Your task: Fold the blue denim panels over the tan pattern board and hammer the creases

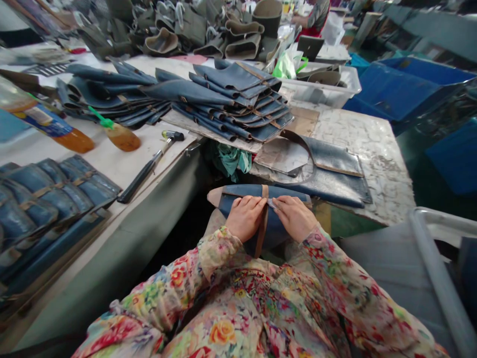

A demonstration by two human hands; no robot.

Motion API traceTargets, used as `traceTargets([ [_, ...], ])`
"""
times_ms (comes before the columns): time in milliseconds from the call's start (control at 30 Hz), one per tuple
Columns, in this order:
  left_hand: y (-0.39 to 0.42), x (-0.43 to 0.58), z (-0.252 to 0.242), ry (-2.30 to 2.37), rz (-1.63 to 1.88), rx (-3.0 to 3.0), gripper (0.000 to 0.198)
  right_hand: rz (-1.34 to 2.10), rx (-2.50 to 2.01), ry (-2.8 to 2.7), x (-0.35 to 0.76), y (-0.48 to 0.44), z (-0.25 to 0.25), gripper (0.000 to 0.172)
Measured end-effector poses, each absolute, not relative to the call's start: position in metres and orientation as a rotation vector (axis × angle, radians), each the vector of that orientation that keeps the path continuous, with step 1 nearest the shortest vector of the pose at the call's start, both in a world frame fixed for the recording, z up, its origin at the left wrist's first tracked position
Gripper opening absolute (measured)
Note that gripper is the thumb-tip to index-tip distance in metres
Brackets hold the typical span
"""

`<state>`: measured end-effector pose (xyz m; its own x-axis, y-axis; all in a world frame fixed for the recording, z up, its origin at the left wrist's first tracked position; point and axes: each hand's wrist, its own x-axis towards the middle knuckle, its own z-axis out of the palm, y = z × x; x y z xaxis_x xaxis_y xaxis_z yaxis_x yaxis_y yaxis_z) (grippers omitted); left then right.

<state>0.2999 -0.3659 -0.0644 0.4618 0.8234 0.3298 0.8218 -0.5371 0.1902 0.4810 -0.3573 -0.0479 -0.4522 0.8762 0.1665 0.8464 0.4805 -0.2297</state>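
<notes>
A blue leather piece (286, 192) with a brown strap (262, 233) lies across my lap, its pale tip pointing left. My left hand (245, 217) is closed on its upper edge, fingertips pressed at the strap. Right beside it, my right hand (295, 217) pinches the same edge; a small greyish bit shows at its fingertips, too small to name. The two hands nearly meet at the strap. Just beyond them, a flat blue leather piece with a strap loop (331, 171) rests on the worn board (380, 149).
Stacked blue leather pieces (238, 99) cover the table ahead. On the left are a hammer (149, 169), a glue bottle (121, 135), a large bottle (48, 119) and more leather pieces (48, 194). A grey bin (428, 258) stands at right, blue bins (402, 89) behind. Another person (315, 20) is farther back.
</notes>
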Motion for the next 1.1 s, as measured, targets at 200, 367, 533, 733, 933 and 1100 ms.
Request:
traceTargets([
  [200, -0.359, 0.302, -0.062, 1.51, 0.522, 2.718, 0.032, 0.06, -1.541, -2.461, 0.471, -0.35, -0.049, 0.033],
  [367, -0.359, 0.298, -0.064, 1.488, 0.574, 2.739, 0.032, 0.085, -1.442, -2.466, 0.479, -0.339, -0.055, 0.032],
  [533, -0.366, 0.282, -0.063, 1.578, 0.572, 2.73, 0.032, 0.157, -1.305, -2.425, 0.487, -0.336, -0.056, 0.032],
  [733, -0.371, 0.271, -0.064, 1.628, 0.572, 2.708, 0.033, 0.162, -1.134, -2.471, 0.47, -0.34, -0.041, 0.034],
  [933, -0.371, 0.267, -0.066, 1.613, 0.558, 2.678, 0.035, 0.148, -1.177, -2.588, 0.449, -0.335, -0.051, 0.033],
  [1100, -0.37, 0.255, -0.062, 1.643, 0.536, 2.658, 0.034, 0.131, -1.14, -2.663, 0.434, -0.331, -0.05, 0.034],
])
